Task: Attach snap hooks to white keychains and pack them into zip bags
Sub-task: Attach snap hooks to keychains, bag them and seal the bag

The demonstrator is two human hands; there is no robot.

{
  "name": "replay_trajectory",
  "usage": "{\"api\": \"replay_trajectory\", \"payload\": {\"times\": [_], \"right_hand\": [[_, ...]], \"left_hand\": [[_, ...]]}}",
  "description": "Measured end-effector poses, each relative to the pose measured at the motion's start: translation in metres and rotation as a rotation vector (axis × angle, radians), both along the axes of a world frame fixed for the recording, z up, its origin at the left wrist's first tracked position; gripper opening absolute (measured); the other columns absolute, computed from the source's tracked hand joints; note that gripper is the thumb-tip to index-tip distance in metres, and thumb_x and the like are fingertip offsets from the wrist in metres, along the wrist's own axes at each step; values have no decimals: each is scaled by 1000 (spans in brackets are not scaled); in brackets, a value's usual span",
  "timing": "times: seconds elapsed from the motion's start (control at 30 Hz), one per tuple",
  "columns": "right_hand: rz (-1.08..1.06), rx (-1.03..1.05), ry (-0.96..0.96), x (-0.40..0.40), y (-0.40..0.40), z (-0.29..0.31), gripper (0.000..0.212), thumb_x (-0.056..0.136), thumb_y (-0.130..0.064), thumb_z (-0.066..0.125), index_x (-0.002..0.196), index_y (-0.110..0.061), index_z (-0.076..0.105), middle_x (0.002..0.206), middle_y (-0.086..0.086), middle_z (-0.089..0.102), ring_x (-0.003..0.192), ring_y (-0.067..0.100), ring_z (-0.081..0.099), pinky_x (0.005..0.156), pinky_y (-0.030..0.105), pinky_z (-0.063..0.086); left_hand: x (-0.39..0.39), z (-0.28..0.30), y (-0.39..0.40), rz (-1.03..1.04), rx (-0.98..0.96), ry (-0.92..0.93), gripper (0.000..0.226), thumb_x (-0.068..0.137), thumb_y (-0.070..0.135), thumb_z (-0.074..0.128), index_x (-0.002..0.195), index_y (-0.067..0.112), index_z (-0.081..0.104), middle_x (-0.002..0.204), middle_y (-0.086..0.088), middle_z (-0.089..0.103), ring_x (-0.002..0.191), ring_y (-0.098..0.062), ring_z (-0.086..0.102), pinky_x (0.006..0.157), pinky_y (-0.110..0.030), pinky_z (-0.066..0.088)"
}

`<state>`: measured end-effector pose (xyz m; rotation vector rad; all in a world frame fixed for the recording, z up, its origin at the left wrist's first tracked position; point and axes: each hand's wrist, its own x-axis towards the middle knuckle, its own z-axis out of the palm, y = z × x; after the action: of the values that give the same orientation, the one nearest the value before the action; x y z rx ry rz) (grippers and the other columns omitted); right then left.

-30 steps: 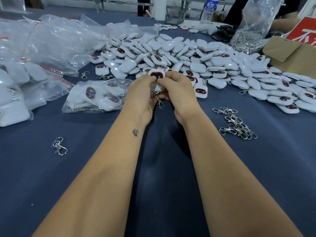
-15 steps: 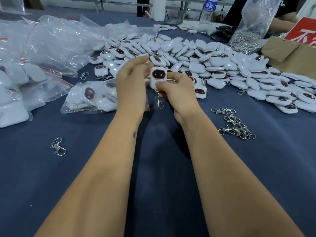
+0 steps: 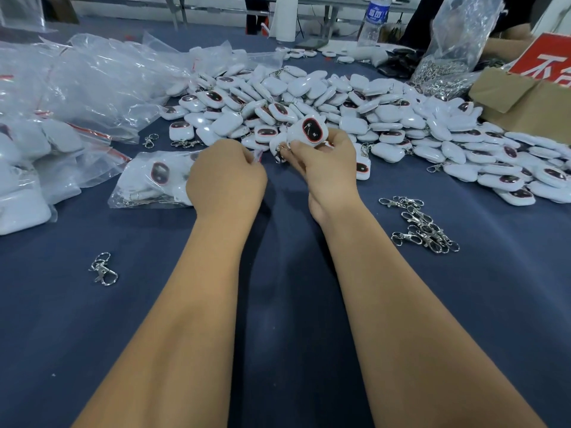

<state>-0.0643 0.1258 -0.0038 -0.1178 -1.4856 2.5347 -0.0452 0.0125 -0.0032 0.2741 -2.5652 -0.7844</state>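
My right hand (image 3: 324,168) grips a white keychain (image 3: 310,131) with a dark red-rimmed face, tilted, a metal snap hook (image 3: 280,151) hanging at its lower left. My left hand (image 3: 225,177) lies on the right end of a clear zip bag (image 3: 148,177) that holds several keychains, and its curled fingers pinch the bag's mouth edge near the red strip. A large heap of white keychains (image 3: 355,106) spreads behind both hands. Loose snap hooks (image 3: 423,225) lie in a small pile to the right.
Filled and empty clear bags (image 3: 61,97) pile up at the left. A single snap hook (image 3: 103,270) lies near the left forearm. A cardboard box (image 3: 525,100), a bag of metal hooks (image 3: 448,57) and a water bottle (image 3: 372,20) stand at the far right.
My left hand let go of the keychain and dropped left onto the zip bag's mouth. My right hand kept the keychain, tilting it and shifting it slightly right.
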Motion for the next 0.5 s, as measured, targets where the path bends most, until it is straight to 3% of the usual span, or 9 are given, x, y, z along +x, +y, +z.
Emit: {"api": "replay_trajectory", "payload": {"times": [0.1,0.2,0.27,0.37,0.5], "right_hand": [[160,-221,74,9,-11,6,19,94,11,52,109,0,49,90,17,66,82,23,68,85,29,59],[221,-170,83,14,-22,5,24,97,9,50,120,6,50,102,26,64,88,26,67,90,33,56],[208,-77,82,14,-25,4,24,96,9,51,120,6,50,105,29,65,89,27,67,89,33,57],[151,200,86,14,-24,1,17,93,4,59,107,-4,52,92,18,70,81,24,69,83,35,59],[77,782,143,14,-25,-6,9,91,-15,65,93,-21,59,68,3,69,65,20,62,70,39,52]], "left_hand": [[1,4,0,-7,167,99,20,78,15,51,64,8,63,57,-9,54,63,-31,51,51,-34,35],[-1,5,-2,-16,361,164,21,78,14,55,58,16,61,46,3,48,50,-13,44,47,-26,32],[-2,6,-3,-29,534,227,21,75,11,53,67,20,71,57,7,60,59,-14,57,55,-24,43],[-2,8,-2,-10,749,301,31,74,12,56,52,32,66,62,7,64,64,-13,56,67,-35,53],[-3,11,-4,11,836,349,29,73,12,58,62,36,68,67,15,68,68,-4,63,73,-26,54]]}}
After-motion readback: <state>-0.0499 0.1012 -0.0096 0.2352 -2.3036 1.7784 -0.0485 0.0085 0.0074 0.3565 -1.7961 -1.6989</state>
